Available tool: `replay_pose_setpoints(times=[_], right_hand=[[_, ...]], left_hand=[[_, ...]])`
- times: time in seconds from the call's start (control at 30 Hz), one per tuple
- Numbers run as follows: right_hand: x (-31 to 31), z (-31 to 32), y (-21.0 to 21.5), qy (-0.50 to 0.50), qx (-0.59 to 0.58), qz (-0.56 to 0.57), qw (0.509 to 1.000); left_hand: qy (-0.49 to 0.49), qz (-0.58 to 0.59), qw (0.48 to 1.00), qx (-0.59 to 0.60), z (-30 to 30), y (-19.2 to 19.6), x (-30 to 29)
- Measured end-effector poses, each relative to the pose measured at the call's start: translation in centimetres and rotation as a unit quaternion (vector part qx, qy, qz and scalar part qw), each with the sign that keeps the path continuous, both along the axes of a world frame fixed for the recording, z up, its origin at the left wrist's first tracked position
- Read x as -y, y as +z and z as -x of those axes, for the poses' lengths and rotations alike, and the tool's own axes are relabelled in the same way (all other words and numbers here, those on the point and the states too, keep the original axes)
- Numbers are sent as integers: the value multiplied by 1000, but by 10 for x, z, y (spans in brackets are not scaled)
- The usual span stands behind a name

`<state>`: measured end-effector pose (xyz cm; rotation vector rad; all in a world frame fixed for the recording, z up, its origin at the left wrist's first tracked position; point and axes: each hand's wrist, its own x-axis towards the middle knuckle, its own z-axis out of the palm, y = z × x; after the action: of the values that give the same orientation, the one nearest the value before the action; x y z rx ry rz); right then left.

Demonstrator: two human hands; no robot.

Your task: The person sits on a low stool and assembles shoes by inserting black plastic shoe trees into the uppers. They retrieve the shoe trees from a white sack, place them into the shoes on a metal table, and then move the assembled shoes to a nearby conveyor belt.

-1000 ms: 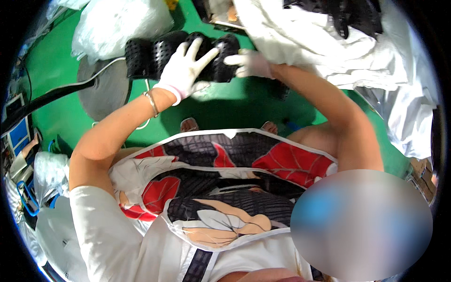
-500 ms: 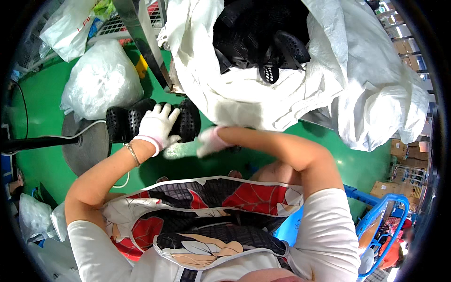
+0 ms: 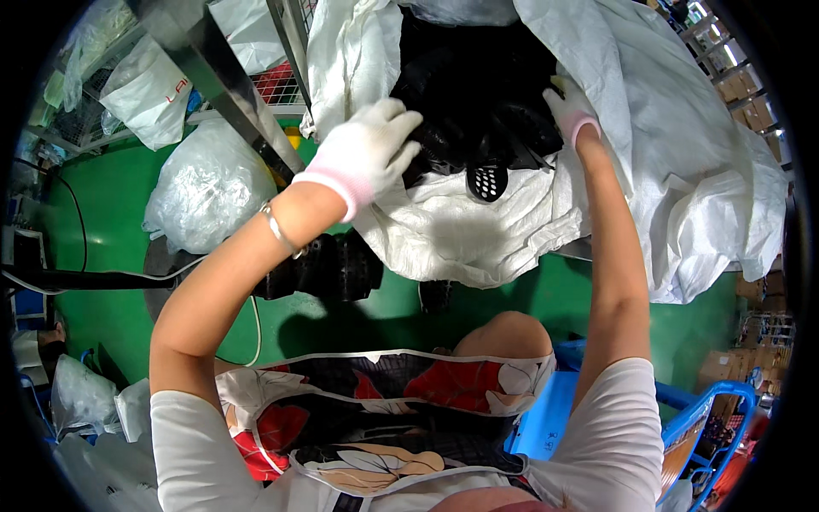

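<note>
Gloved in white knit with a pink cuff, the left hand has its fingers spread fairly wide and lies on the near rim of a big white woven sack, fingertips just over the edge against the black plastic parts heaped inside. It presses rather than grips; nothing is closed within it. A thin metal bangle circles the wrist just behind the cuff. Across the sack's mouth, the right hand in a matching glove reaches in from the far side, fingers curled loosely at the edge of the same black heap; whether it actually clasps a piece, I cannot tell. Between the two hands a round black perforated piece hangs over the sack's lip. Below the left forearm, nearer the body, a stack of black ribbed parts rests on the green floor. Beyond the left hand stands a tied clear plastic bag, and past it a wire shelf.
</note>
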<state>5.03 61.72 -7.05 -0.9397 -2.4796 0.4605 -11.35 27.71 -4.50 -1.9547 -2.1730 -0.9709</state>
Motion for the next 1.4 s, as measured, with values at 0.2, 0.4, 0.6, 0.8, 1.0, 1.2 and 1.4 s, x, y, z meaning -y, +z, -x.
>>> replay_pose_setpoints(times=[0.2,0.4,0.6,0.8,1.0,1.2,1.4], right_hand=[[-10,33,-14,11,210,16,977],[-38,66,-19,100,91,121,984],[-47,79,-46,180,135,233,946],[-62,98,-67,146,196,144,959],[-74,78,-56,52,-23,277,959],[-28,42,28,116,-147,216,958],[40,11,58,71,-123,353,925]], left_hand=[[48,-23,937,-345,44,13,-12],[34,-69,923,-377,15,79,9],[118,-6,873,-474,36,107,46],[81,26,832,-548,42,107,41],[75,7,822,-564,51,105,34],[66,-116,808,-574,48,102,41],[67,-146,858,-488,35,88,44]])
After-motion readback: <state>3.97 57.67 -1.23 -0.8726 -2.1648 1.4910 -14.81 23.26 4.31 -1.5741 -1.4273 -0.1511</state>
